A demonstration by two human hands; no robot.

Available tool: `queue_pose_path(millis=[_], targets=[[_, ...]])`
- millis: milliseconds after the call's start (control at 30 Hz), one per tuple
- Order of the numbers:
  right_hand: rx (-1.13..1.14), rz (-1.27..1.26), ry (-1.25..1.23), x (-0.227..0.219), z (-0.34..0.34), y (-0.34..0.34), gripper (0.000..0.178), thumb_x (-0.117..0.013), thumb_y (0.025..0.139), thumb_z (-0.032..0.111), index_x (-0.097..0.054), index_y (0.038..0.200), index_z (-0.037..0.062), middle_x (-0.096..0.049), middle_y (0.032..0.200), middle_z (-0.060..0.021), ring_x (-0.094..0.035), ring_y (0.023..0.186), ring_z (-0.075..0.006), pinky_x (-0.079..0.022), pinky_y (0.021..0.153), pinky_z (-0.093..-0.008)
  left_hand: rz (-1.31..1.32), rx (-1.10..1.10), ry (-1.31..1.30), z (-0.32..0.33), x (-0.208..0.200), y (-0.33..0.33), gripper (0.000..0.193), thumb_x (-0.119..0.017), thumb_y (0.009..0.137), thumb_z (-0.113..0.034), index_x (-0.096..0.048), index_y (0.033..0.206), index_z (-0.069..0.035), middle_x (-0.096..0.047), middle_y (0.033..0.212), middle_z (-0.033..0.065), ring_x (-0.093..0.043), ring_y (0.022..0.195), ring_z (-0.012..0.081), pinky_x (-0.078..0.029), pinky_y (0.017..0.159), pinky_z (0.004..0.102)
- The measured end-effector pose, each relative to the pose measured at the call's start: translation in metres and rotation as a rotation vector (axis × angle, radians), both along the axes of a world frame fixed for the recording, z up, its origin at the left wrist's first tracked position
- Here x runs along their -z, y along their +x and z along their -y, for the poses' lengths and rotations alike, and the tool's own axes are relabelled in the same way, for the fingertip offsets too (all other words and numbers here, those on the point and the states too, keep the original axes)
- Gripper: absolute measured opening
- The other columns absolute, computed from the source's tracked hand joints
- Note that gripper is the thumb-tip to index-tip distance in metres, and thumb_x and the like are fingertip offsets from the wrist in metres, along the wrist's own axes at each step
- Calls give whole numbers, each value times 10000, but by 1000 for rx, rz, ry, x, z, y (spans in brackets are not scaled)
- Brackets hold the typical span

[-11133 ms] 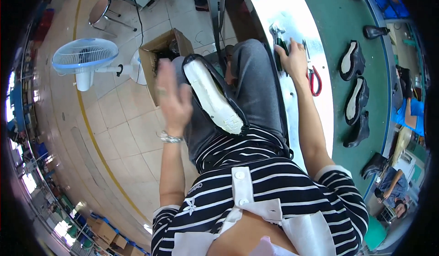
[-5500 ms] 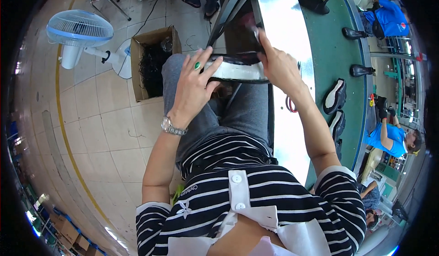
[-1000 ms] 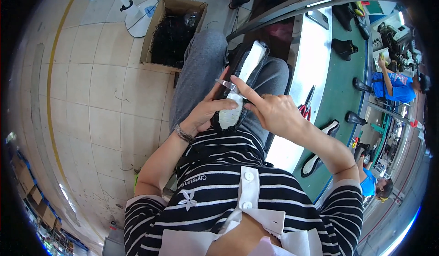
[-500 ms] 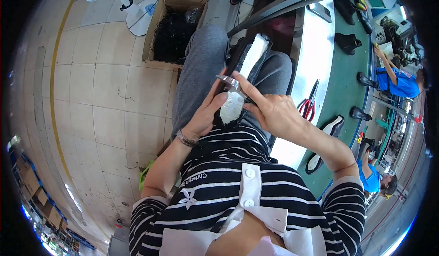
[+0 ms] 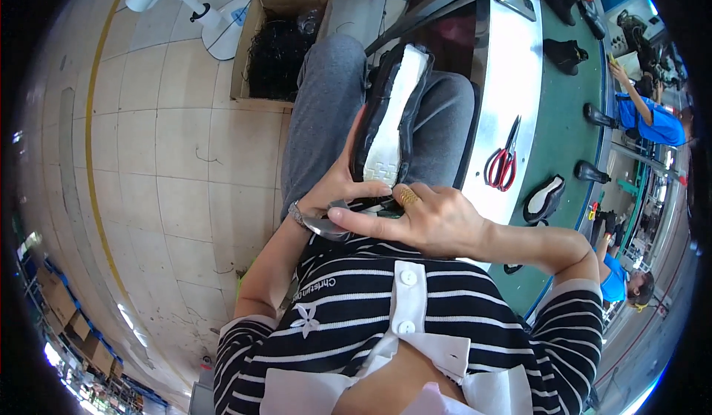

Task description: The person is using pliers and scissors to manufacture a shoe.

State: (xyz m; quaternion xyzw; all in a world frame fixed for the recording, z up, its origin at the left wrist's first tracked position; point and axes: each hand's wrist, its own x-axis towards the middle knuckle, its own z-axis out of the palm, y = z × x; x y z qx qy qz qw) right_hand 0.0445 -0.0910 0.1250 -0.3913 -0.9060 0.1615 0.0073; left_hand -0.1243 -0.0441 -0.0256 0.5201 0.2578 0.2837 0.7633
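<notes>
A black shoe upper with its white sole side (image 5: 394,114) facing up lies across my thighs, toe end toward me. My left hand (image 5: 337,187) is closed around its near left side, with the thumb pressed over the near end. My right hand (image 5: 445,222) is bent at that same end, index finger stretched to the left. Under that finger is a curved, shiny metal tool (image 5: 325,228), gripped by the right hand; its exact kind cannot be made out. A gold ring shows on the right hand.
Red-handled scissors (image 5: 503,164) lie on the white bench edge (image 5: 512,66) at my right. Beyond it, a green conveyor belt (image 5: 567,114) carries several black shoes. A cardboard box (image 5: 241,81) of black scraps stands at the far left, beside a white fan (image 5: 215,18). Two co-workers sit at the right.
The metal tool and my right hand have moved from the sole's middle toward me, past the near end. My left hand has shifted nearer. Shoes on the belt have moved away from me.
</notes>
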Motion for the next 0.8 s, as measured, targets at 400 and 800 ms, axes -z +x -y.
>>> queue_pose_path(millis=[400,800], targets=[[322,219,-460,11,-26,26,730,-515,961,222,-80,1518,403,-608,730,-160,-599,498,-177,-467,364,-299,-27,117,-228,-6,-17,3,1269,-867,644,-42,31,1539,-105,-184,1561,100,-277,1387,197,-284,1119,348],[499,199,-172,24,-95,80,700,-563,943,208,-172,1522,259,-638,589,-97,-636,477,-202,-449,393,-310,-196,206,-524,-93,-41,51,892,-773,807,-260,-230,1501,-120,-439,1374,59,-421,1248,167,-351,1046,330]])
